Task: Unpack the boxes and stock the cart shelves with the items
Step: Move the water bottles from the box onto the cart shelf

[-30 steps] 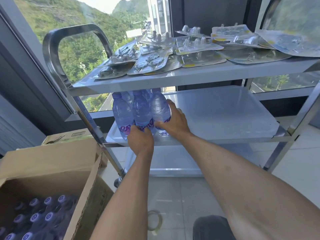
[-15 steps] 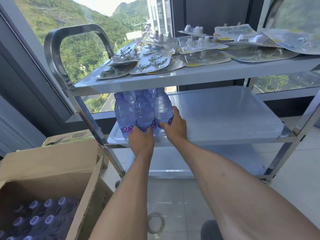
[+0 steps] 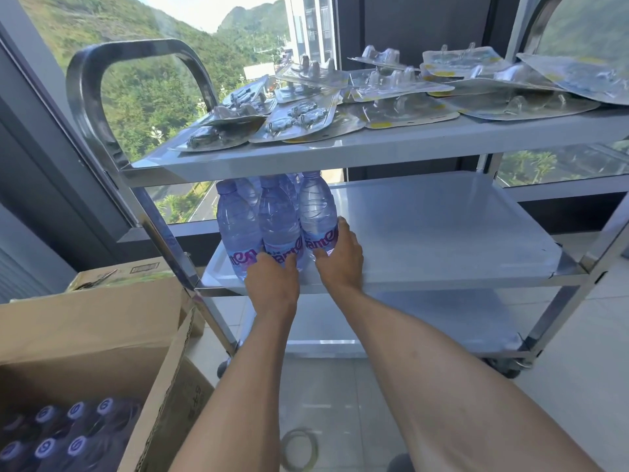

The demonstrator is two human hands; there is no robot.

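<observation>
While your left hand (image 3: 272,284) and right hand (image 3: 338,255) are clamping those water bottles (image 3: 277,223) on the middle shelf (image 3: 442,233), a careless shove is risking toppling them.

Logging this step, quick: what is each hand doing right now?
Left hand: fingers curled on the front of the middle water bottle on the middle shelf.
Right hand: gripping the right-hand water bottle.

The water bottles (image 3: 277,223) on the cart's middle shelf (image 3: 442,233) carry purple-pink labels with large white script, of which only fragments such as "en" and "ame" show past the fingers. Faint print on the flap of the open cardboard box (image 3: 102,338) and on the label of the box behind it (image 3: 136,270) is too blurred to read.
</observation>
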